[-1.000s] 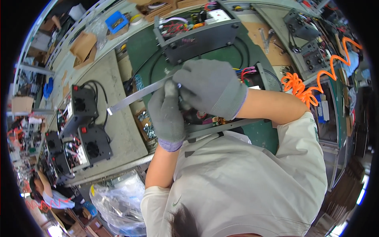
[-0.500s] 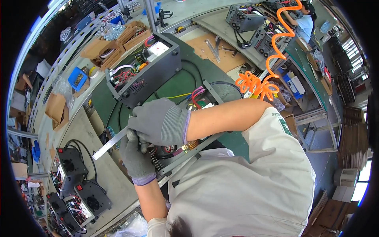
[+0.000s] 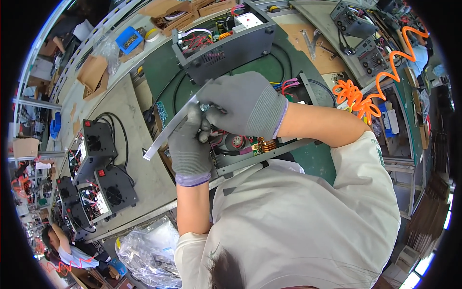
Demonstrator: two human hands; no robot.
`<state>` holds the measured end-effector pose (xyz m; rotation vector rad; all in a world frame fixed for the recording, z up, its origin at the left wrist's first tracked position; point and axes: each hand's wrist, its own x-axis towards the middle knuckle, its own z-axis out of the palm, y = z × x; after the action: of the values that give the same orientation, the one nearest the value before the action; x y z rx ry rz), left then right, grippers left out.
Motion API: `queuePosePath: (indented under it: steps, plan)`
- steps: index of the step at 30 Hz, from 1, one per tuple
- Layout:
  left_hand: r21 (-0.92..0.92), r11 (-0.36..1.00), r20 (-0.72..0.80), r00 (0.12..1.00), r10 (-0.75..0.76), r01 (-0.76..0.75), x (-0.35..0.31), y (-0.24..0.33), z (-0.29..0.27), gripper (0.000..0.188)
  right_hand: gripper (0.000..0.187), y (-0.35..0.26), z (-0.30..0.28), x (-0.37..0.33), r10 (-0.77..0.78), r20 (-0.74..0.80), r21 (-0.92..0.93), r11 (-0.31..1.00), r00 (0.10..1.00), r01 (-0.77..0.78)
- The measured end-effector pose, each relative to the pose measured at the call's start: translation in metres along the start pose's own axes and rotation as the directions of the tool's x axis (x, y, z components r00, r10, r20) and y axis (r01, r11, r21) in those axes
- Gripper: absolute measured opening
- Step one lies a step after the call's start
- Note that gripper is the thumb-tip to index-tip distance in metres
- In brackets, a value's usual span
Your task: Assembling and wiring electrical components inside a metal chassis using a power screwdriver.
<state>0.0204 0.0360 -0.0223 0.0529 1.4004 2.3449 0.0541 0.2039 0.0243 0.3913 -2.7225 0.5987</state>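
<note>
Both my hands wear grey knit gloves and are close together above an open electronics unit. Between them slants a flat silver metal strip (image 3: pixel 168 126), its lower end sticking out free to the left. My left hand (image 3: pixel 188 147) is closed at the strip from below, thumb up. My right hand (image 3: pixel 245 103) closes on the strip's upper end, fingers bent. A small shiny round metal part (image 3: pixel 205 107) shows between the fingertips; its kind is unclear. Under the hands, the open unit (image 3: pixel 240 166) shows a copper coil (image 3: pixel 267 144), wires and a metal side rail, partly hidden by the gloves.
Another open black unit (image 3: pixel 231 53) stands beyond my hands on the green mat. Several black units (image 3: pixel 113 190) with cables sit at left. A blue bin (image 3: pixel 129 39) and cardboard boxes line the far left. An orange coiled hose (image 3: pixel 356 98) hangs at right; bagged parts (image 3: pixel 149 248) lie lower left.
The view has shifted, so the bench appears further right and up. The strip is tilted more steeply, and a shiny round part now shows at the fingertips. Both hands stay closed together.
</note>
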Motion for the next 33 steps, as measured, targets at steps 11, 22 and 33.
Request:
queuePosePath:
  steps: [11, 22, 33]
  plan:
    - [0.465, 0.814, -0.047, 0.909, 0.415, -0.348, 0.0, 0.009, -0.011, 0.03, 0.017, 0.005, -0.033, 0.011, 0.041, 0.175, 0.154, 0.986, 0.984, -0.069]
    - [0.542, 0.598, 0.663, 0.738, 0.128, -0.59, -0.038, -0.007, -0.006, 0.021, 0.038, -0.021, -0.032, -0.013, 0.239, 0.249, 0.967, -0.121, 0.939, -0.225]
    - [0.558, 0.619, 0.622, 0.772, 0.128, -0.552, -0.046, -0.016, -0.001, 0.015, 0.04, -0.034, -0.03, -0.027, 0.286, 0.387, 0.915, -0.238, 0.877, -0.326]
